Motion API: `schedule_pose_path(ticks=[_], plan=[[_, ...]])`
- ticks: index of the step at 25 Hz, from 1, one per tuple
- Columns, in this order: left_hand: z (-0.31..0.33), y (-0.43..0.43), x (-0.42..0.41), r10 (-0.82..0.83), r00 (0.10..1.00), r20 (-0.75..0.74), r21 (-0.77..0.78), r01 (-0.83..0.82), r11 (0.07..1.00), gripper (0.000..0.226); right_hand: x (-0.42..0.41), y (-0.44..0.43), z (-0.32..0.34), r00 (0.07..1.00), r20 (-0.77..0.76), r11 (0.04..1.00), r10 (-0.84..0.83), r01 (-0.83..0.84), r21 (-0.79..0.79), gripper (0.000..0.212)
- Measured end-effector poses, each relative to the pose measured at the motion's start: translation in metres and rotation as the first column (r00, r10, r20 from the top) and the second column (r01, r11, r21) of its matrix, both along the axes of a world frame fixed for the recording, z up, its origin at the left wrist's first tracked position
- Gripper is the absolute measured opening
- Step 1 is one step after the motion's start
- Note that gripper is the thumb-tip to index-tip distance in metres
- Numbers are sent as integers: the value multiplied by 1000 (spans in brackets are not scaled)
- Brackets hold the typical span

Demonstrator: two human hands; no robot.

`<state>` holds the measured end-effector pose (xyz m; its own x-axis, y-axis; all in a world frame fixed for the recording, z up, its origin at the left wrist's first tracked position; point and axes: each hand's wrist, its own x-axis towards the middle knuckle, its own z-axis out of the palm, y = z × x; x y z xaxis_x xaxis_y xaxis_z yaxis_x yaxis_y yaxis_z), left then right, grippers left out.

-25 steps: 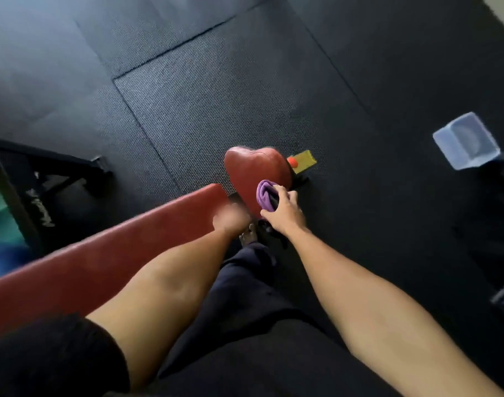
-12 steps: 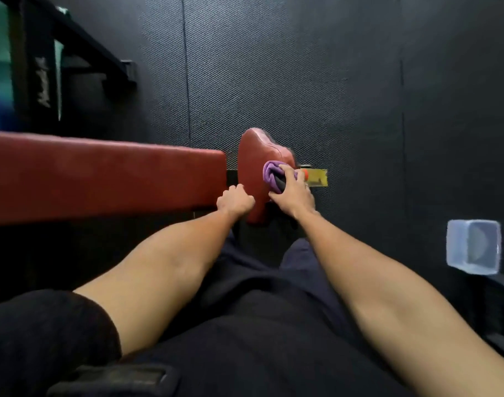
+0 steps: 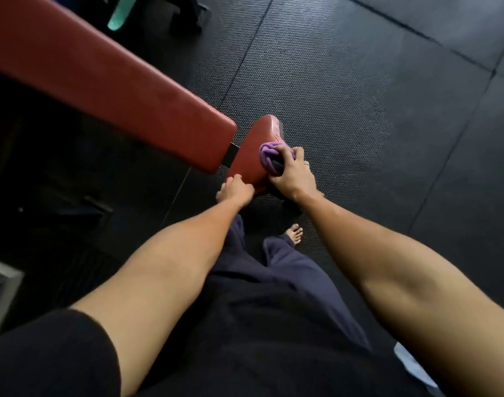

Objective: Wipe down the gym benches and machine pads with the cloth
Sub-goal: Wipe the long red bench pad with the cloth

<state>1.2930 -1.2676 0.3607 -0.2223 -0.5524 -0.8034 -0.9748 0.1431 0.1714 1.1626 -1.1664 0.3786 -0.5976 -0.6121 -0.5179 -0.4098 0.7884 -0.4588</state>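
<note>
Down at floor level, centre of view: small red seat pad, tilted, sitting just off the end of the long red bench pad that is running out toward ten o'clock. Right hand is clamping a bunched purple cloth, fingers closed round it, and pressing it against the seat pad's right flank at about three o'clock of the pad; the wad is probably balled up to give firm rubbing pressure. Left hand is curling over the pad's near lower edge at six o'clock, apparently steadying it against the wiping; how tightly it is gripping cannot be told. Surroundings: black rubber floor tiles; a bare foot at six o'clock of the hands; dark trousers below. Long bench pad is overhanging to the left, crowding access to the seat's left side. Dark frame parts beneath it are too dim to identify.
</note>
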Motion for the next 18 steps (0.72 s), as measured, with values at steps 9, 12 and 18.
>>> schedule_pose_path(ticks=[9, 12, 18], plan=[[-73, 60, -41, 491, 847, -204, -39, -508, 860, 49, -30, -6, -69, 884, -145, 894, 445, -448, 11, 68], [-97, 69, -55, 535, 787, -307, -247, -609, 754, 47, -44, -16, -88, 846, -144, 857, 513, -513, 43, 70], [-124, 72, -92, 758, 487, -434, -219, -873, 435, 52, -64, -71, -117, 947, 43, 946, 320, -322, 49, 56]])
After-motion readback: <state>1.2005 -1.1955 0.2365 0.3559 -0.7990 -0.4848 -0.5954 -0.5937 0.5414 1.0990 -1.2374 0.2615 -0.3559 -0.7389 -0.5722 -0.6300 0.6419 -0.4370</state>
